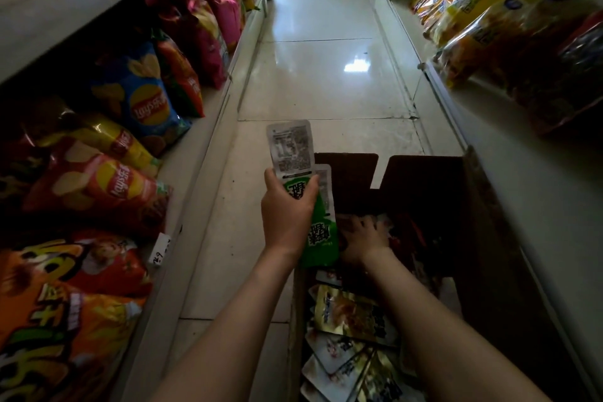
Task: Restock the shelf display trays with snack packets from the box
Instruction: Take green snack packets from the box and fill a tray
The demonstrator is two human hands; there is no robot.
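Left grip clenched on a fan of green pkts, held over the box's far-left corner. Right grip down inside the box on loose pkts; blurred, can't tell if grasping. Gold pkts lie along near-left edge.

The snack packets in my left hand are thin plastic film, smooth and glossy. The box, lower right, is brown cardboard, matt. The loose packets inside it have a shiny gold foil finish. The chip bags at left are glossy, crinkled film. The floor tiles, upper centre, are polished and reflect light. The shelf board, upper left, is smooth, white and matt.
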